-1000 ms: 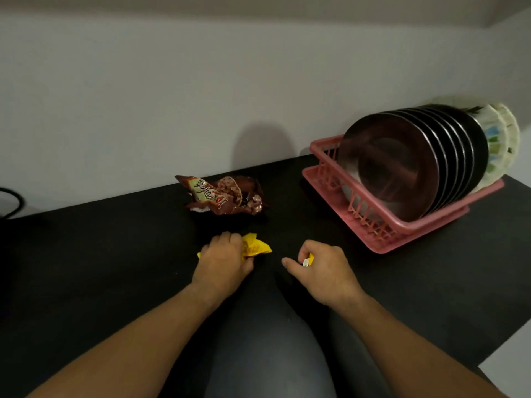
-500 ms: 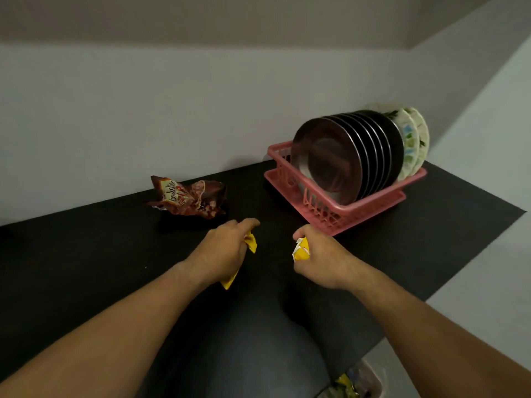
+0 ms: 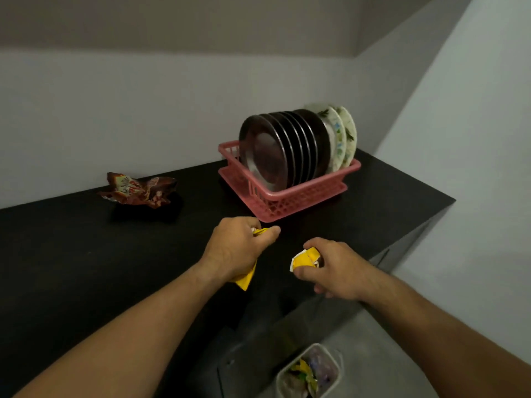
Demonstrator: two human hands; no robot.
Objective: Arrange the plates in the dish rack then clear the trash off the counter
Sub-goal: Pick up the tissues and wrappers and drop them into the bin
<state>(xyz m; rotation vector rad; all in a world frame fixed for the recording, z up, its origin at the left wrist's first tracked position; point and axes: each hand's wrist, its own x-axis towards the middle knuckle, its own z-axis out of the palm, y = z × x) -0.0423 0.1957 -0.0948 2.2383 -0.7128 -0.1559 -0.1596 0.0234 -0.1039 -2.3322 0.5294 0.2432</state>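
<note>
- While both hands hover above the black counter (image 3: 71, 254) in front of the pink dish rack (image 3: 301, 196), each one has hold of a piece of yellow trash.
- The left hand (image 3: 235, 251), just before the rack's front corner, is closed in a fist round a yellow wrapper (image 3: 247, 278); its ends stick out above and below the fingers.
- The right hand (image 3: 330, 268), a little nearer the camera than the rack, pinches a crumpled yellow scrap (image 3: 301, 259) between the thumb and curled fingers.
- Inside the rack, steel plates (image 3: 275, 150) stand on edge in a tight row, with patterned plates (image 3: 342, 136) behind them.
- A crushed brown snack wrapper (image 3: 138, 189) lies on the counter well to the left of the rack, close to the pale wall (image 3: 115, 110).
- The rack sits near the counter's right end, where two plain walls meet in a corner.
- Below and in front of the rack, a clear bin (image 3: 330, 354) on the grey floor holds wrappers (one of them yellow).
</note>
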